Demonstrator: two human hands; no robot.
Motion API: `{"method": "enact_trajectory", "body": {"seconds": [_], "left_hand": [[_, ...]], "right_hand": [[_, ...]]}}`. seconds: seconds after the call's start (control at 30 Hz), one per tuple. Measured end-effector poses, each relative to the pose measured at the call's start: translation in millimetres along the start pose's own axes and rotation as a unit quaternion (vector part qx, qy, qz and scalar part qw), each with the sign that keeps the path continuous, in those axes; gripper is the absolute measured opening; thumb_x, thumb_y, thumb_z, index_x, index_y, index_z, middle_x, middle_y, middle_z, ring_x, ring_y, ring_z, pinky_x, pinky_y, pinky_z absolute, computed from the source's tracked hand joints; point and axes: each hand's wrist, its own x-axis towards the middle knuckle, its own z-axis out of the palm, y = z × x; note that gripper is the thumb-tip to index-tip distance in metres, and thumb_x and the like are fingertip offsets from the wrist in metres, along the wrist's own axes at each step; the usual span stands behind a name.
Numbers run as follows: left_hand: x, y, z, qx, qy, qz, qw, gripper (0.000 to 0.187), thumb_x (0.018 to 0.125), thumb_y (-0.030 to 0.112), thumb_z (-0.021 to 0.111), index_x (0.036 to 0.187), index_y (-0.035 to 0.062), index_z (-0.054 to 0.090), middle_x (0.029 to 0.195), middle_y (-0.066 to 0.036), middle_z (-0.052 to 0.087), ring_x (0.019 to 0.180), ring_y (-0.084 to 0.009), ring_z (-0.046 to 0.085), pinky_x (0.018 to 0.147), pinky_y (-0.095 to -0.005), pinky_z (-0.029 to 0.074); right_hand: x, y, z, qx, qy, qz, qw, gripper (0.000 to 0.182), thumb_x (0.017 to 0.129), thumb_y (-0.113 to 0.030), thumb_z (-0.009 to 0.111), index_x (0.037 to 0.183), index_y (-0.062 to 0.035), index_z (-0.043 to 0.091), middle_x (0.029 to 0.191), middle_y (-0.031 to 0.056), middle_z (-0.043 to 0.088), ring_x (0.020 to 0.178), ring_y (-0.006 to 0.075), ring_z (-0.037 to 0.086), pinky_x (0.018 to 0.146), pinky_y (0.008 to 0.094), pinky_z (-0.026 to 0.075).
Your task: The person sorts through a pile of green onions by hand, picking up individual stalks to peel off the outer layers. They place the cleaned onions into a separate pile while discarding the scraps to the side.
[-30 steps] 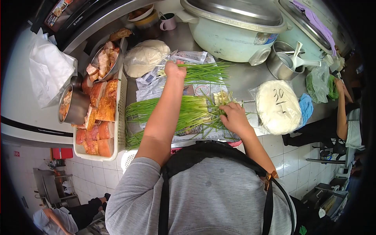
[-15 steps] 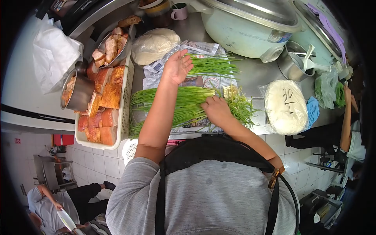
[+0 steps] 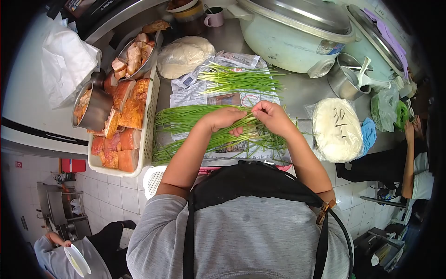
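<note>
A big pile of long thin green chives (image 3: 181, 118) lies on newspaper in front of me, its pale ends toward the right. My left hand (image 3: 225, 119) is closed around some chives over the pile. Right beside it, my right hand (image 3: 272, 118) pinches at the pale ends of the same chives, fingertips close to the left ones. Farther back on the newspaper (image 3: 186, 98) rests a smaller bunch of chives (image 3: 239, 79), laid sideways. Loose trimmings (image 3: 274, 143) are scattered under my right wrist.
On the left stands a white basket (image 3: 149, 116) of roast pork pieces with steel bowls. A wrapped dough-like slab (image 3: 186, 56) and large lidded pot (image 3: 288, 42) are behind; a bagged white block (image 3: 337, 130) and steel container (image 3: 341, 81) sit right. Other people stand at both sides.
My left hand has come down from the small back bunch to the big pile and closed on chives. My right hand has lifted slightly and moved right, now meeting the left.
</note>
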Motion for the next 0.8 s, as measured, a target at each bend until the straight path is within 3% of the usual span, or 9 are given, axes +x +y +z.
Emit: {"method": "enact_trajectory", "body": {"seconds": [0.1, 0.2, 0.3, 0.37, 0.5, 0.53, 0.6, 0.63, 0.8], "left_hand": [[12, -10, -2, 0.012, 0.018, 0.066, 0.998, 0.026, 0.083, 0.024, 0.042, 0.081, 0.0016, 0.054, 0.057, 0.000, 0.048, 0.050, -0.0079, 0.041, 0.049, -0.0199, 0.037], [10, -5, -8, 0.024, 0.043, 0.092, 0.995, 0.024, 0.083, 0.022, 0.043, 0.079, 0.0012, 0.054, 0.060, 0.001, 0.045, 0.053, -0.0074, 0.040, 0.050, -0.0203, 0.036], [7, -3, -14, 0.014, 0.124, 0.086, 0.988, 0.023, 0.083, 0.021, 0.043, 0.079, 0.0011, 0.053, 0.063, 0.000, 0.045, 0.054, -0.0076, 0.039, 0.050, -0.0205, 0.035], [5, 0, -17, -0.014, 0.166, 0.072, 0.983, 0.023, 0.083, 0.021, 0.042, 0.079, 0.0015, 0.053, 0.063, 0.000, 0.045, 0.055, -0.0080, 0.040, 0.051, -0.0206, 0.036], [13, 13, -4, -0.041, 0.137, 0.092, 0.985, 0.023, 0.083, 0.021, 0.042, 0.077, 0.0020, 0.053, 0.065, -0.001, 0.047, 0.054, -0.0083, 0.040, 0.050, -0.0212, 0.036], [14, 17, 1, -0.047, 0.120, 0.095, 0.987, 0.023, 0.083, 0.021, 0.042, 0.078, 0.0023, 0.053, 0.066, -0.001, 0.048, 0.054, -0.0080, 0.041, 0.050, -0.0210, 0.037], [17, 24, 10, -0.053, 0.096, 0.103, 0.989, 0.022, 0.083, 0.022, 0.042, 0.078, 0.0026, 0.053, 0.066, -0.001, 0.049, 0.053, -0.0076, 0.042, 0.049, -0.0208, 0.037], [17, 26, 14, -0.052, 0.090, 0.108, 0.989, 0.022, 0.083, 0.021, 0.042, 0.079, 0.0025, 0.053, 0.066, -0.001, 0.049, 0.053, -0.0077, 0.043, 0.049, -0.0208, 0.037], [14, 32, 21, -0.038, 0.095, 0.129, 0.986, 0.018, 0.082, 0.019, 0.043, 0.079, 0.0028, 0.052, 0.064, -0.002, 0.050, 0.052, -0.0079, 0.044, 0.047, -0.0200, 0.037]], "right_hand": [[-6, -9, -10, -0.117, 0.069, -0.158, 0.978, 0.006, 0.074, -0.009, 0.051, 0.076, -0.0028, 0.051, 0.074, 0.0066, 0.051, 0.068, 0.0164, 0.049, 0.063, 0.0256, 0.039], [-19, -23, -29, -0.103, 0.089, -0.197, 0.971, 0.005, 0.074, -0.007, 0.050, 0.074, -0.0023, 0.050, 0.078, 0.0087, 0.050, 0.077, 0.0217, 0.048, 0.069, 0.0279, 0.038], [-38, -12, -53, -0.062, 0.121, -0.155, 0.978, 0.005, 0.074, -0.006, 0.049, 0.074, -0.0018, 0.048, 0.078, 0.0096, 0.051, 0.077, 0.0238, 0.049, 0.071, 0.0297, 0.038], [-46, -5, -62, -0.135, 0.099, -0.139, 0.976, 0.005, 0.073, -0.006, 0.050, 0.076, -0.0021, 0.050, 0.078, 0.0095, 0.051, 0.076, 0.0238, 0.049, 0.070, 0.0297, 0.038], [-47, 10, -48, -0.303, 0.071, -0.131, 0.941, 0.011, 0.071, -0.006, 0.052, 0.081, -0.0030, 0.053, 0.075, 0.0095, 0.052, 0.074, 0.0251, 0.050, 0.069, 0.0299, 0.039], [-41, 13, -40, -0.315, 0.117, -0.144, 0.931, 0.014, 0.072, -0.009, 0.053, 0.085, -0.0019, 0.053, 0.070, 0.0067, 0.052, 0.069, 0.0207, 0.051, 0.065, 0.0278, 0.040], [-27, 10, -22, -0.071, 0.128, -0.050, 0.988, 0.014, 0.074, -0.010, 0.053, 0.085, -0.0012, 0.053, 0.068, 0.0041, 0.052, 0.064, 0.0155, 0.049, 0.060, 0.0252, 0.040], [-22, 8, -14, 0.056, 0.129, -0.001, 0.990, 0.014, 0.075, -0.011, 0.053, 0.084, -0.0009, 0.052, 0.067, 0.0028, 0.051, 0.061, 0.0128, 0.049, 0.058, 0.0239, 0.040], [-10, -10, -2, 0.276, 0.139, 0.045, 0.950, 0.010, 0.077, -0.011, 0.051, 0.084, -0.0035, 0.052, 0.064, -0.0010, 0.048, 0.053, 0.0055, 0.042, 0.048, 0.0182, 0.035]]}}
